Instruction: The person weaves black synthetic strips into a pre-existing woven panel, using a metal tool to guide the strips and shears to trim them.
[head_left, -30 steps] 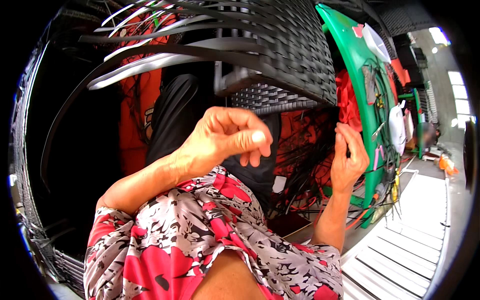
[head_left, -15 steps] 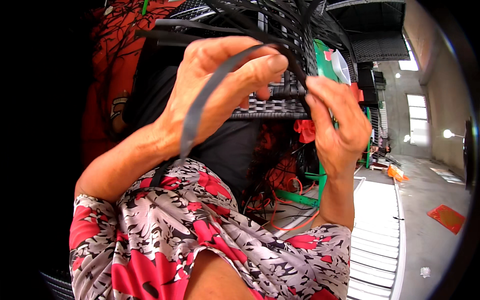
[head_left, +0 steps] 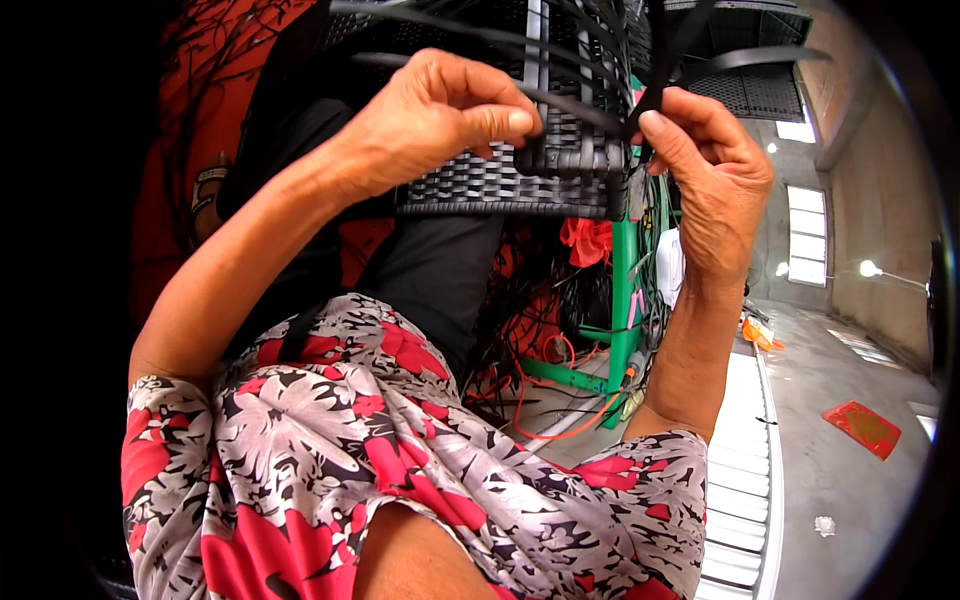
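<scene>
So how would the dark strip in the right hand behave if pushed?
The dark strip would probably bend, since a neighbouring strip curves in mid-air. It is likely light: it looks narrow, and the right hand holds it in a fingertip pinch.

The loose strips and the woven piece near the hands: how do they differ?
The loose strips are separate ribbons, while the woven piece is tightly interlaced. The loose strips spread out in curves; the woven piece has a fairly straight lower edge. The right hand pinches at least one of the loose strips, but neither hand clearly grips the woven piece. Both look dark, black to grey.
</scene>
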